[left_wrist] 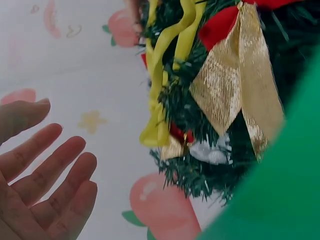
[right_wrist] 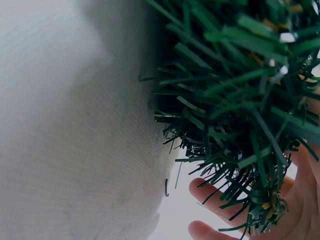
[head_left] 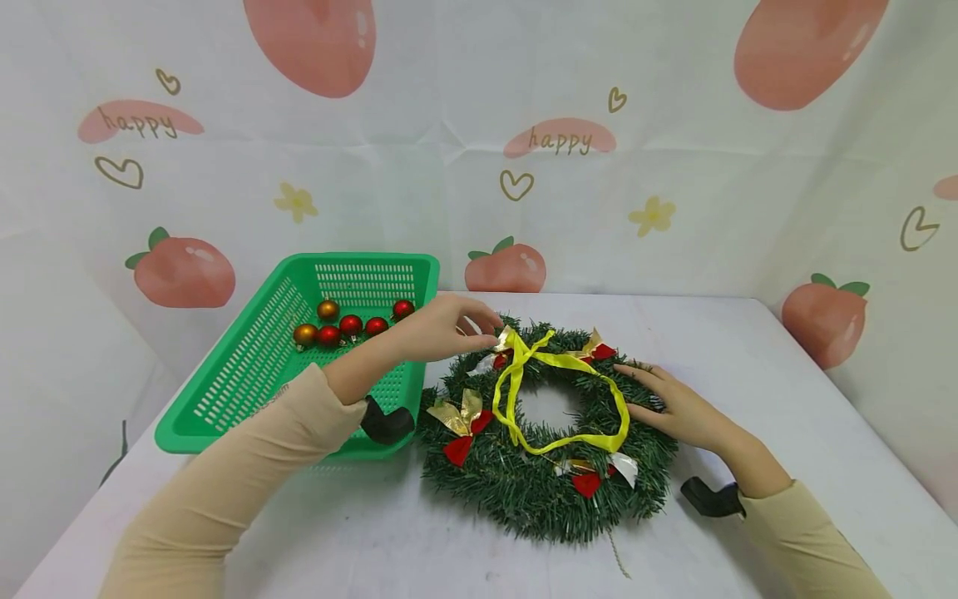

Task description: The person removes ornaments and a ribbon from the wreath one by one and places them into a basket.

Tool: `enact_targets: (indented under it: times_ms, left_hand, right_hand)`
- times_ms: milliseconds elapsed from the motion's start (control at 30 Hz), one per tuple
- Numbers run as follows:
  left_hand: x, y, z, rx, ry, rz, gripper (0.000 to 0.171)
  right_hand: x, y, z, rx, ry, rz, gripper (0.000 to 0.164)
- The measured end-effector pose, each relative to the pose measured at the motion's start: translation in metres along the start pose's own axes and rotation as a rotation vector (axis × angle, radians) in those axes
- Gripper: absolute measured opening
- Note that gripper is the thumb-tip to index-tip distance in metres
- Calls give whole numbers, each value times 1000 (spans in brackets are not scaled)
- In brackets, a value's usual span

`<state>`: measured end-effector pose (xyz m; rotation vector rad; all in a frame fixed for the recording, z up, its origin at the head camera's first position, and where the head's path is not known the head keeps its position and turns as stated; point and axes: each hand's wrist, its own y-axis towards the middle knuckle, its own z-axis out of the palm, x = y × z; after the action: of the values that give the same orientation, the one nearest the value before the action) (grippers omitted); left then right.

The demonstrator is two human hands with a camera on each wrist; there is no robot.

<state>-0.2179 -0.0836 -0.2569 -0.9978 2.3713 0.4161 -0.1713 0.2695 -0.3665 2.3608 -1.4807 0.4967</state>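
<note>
On the white table lies a green tinsel wreath [head_left: 494,499] with red, gold and silver bows and a yellow ribbon [head_left: 617,437] looped over its top, tied in a bow. My left hand [head_left: 441,327] hovers by the wreath's upper left edge, near the ribbon's knot. In the left wrist view that hand [left_wrist: 45,180] has spread fingers and holds nothing. My right hand [head_left: 684,409] rests against the wreath's right side with fingers extended over the tinsel. In the right wrist view the tinsel [right_wrist: 225,105] partly hides that hand's fingers [right_wrist: 215,197].
A green plastic basket [head_left: 175,441] stands left of the wreath, under my left forearm. Inside it are several red baubles [head_left: 350,325] and orange-gold baubles [head_left: 305,335]. A white backdrop [head_left: 419,200] printed with fruit hangs behind the table.
</note>
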Motion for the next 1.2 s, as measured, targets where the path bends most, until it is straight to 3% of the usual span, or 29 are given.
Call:
enact_targets:
  times_ms: [267, 567, 767, 933, 1200]
  left_hand:
    - [-9, 16, 16, 86, 1, -12, 31]
    - [-8, 33, 34, 190, 127, -132, 35]
    - [-8, 36, 41, 243, 139, -150, 36]
    - [-6, 37, 47, 233, 110, -170, 32]
    - [-7, 37, 54, 173, 110, -123, 26]
  right_hand:
    - [1, 0, 0, -4, -7, -1, 57]
    - [1, 0, 0, 1, -1, 1, 57]
    - [0, 0, 0, -1, -7, -2, 58]
    - [0, 0, 0, -3, -6, -5, 58]
    - [0, -1, 0, -3, -2, 0, 58]
